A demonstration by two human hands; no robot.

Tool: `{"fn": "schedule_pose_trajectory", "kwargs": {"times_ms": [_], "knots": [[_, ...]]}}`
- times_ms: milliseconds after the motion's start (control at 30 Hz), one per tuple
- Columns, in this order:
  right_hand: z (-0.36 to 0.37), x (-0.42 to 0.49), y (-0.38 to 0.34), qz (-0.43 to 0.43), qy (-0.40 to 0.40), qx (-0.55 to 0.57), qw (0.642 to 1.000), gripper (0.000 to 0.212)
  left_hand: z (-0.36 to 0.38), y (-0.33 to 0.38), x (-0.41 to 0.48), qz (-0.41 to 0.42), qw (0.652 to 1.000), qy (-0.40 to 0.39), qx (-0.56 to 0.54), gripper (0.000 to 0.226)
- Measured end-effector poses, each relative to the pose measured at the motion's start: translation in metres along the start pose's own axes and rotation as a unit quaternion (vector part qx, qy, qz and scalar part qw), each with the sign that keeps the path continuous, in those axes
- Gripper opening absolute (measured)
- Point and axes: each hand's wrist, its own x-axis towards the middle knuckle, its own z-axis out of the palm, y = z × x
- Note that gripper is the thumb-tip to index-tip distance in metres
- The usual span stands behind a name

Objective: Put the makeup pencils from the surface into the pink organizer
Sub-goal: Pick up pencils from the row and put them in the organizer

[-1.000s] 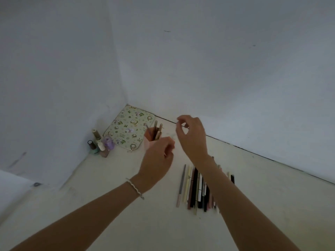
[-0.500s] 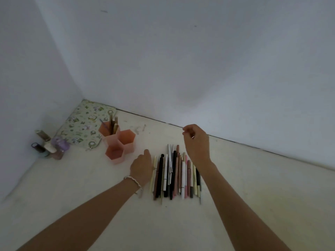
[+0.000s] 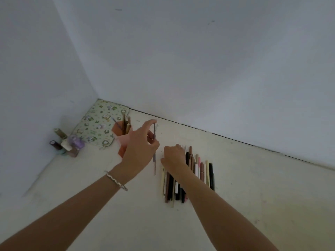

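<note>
My left hand [image 3: 140,147] holds a thin grey makeup pencil [image 3: 154,153] upright, lifted off the surface, just right of the pink organizer [image 3: 123,140]. The hand hides most of the organizer; its back compartment holds several pencils [image 3: 126,126]. My right hand [image 3: 173,156] rests fingers-down on the far left end of the row of makeup pencils [image 3: 195,169] lying side by side on the pale surface. I cannot see whether it grips one.
A green patterned pouch [image 3: 97,124] lies in the corner behind the organizer. A cluster of small bottles [image 3: 66,144] stands against the left wall. White walls close off the left and back. A bracelet [image 3: 116,180] is on my left wrist.
My left hand has picked the grey pencil off the pile and lifted it toward the organizer. My right hand dropped from above the pile onto the pencils.
</note>
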Motion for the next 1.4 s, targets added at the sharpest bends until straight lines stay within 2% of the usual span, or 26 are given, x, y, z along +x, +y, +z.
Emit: {"fn": "schedule_pose_trajectory", "kwargs": {"times_ms": [100,233,333,400,467,533,600,667,733,833,933,1000,1100,1167,1300,1333,1400], "knots": [[0.004,0.002,-0.005,0.001,0.005,0.039,0.999,0.007,-0.001,-0.002,-0.003,-0.002,1.000,0.008,-0.015,0.057],[0.004,0.007,-0.007,0.008,0.011,0.084,0.996,0.011,-0.001,-0.003,-0.004,-0.010,0.999,0.020,-0.045,0.056],[-0.003,0.010,-0.003,0.026,0.043,0.126,0.991,0.010,-0.008,0.001,-0.005,-0.003,0.997,0.026,-0.076,0.055],[-0.020,0.013,0.002,0.051,0.079,0.166,0.982,0.009,-0.023,0.003,-0.001,0.005,0.992,0.060,-0.108,0.054],[-0.047,0.015,0.007,0.092,0.134,0.241,0.957,0.012,-0.046,0.003,0.011,0.027,0.982,0.141,-0.123,0.053],[-0.078,0.015,0.009,0.120,0.202,0.330,0.914,0.010,-0.073,-0.002,0.026,0.050,0.962,0.245,-0.109,0.052],[-0.106,0.013,0.010,0.121,0.260,0.410,0.865,0.007,-0.087,-0.012,0.038,0.052,0.944,0.305,-0.111,0.052],[-0.129,0.008,0.003,0.101,0.306,0.473,0.820,0.005,-0.091,-0.024,0.044,0.034,0.945,0.311,-0.092,0.051],[-0.145,0.003,-0.007,0.072,0.338,0.503,0.792,0.006,-0.084,-0.042,0.044,0.021,0.962,0.271,-0.035,0.048],[-0.155,-0.004,-0.026,0.029,0.368,0.517,0.772,0.008,-0.069,-0.067,0.033,0.047,0.975,0.204,0.072,0.033],[-0.155,-0.008,-0.046,-0.018,0.391,0.525,0.756,0.008,-0.073,-0.082,0.025,0.068,0.963,0.243,0.094,0.032],[-0.151,-0.006,-0.059,-0.047,0.406,0.516,0.753,0.007,-0.085,-0.082,0.024,0.057,0.958,0.276,0.057,0.031],[-0.136,0.000,-0.078,-0.061,0.400,0.495,0.769,0.008,-0.103,-0.077,0.024,0.052,0.958,0.279,0.028,0.030],[-0.122,0.004,-0.087,-0.067,0.373,0.472,0.796,0.008,-0.108,-0.071,0.024,0.049,0.959,0.278,-0.001,0.030],[-0.095,0.010,-0.092,-0.111,0.275,0.350,0.889,0.011,-0.098,-0.051,0.020,0.045,0.961,0.271,-0.040,0.032],[-0.093,0.008,-0.090,-0.115,0.267,0.337,0.895,0.015,-0.090,-0.045,0.018,0.048,0.964,0.259,-0.042,0.032],[-0.095,0.004,-0.084,-0.106,0.289,0.350,0.885,0.022,-0.071,-0.037,0.011,0.053,0.974,0.218,-0.040,0.026]]}}
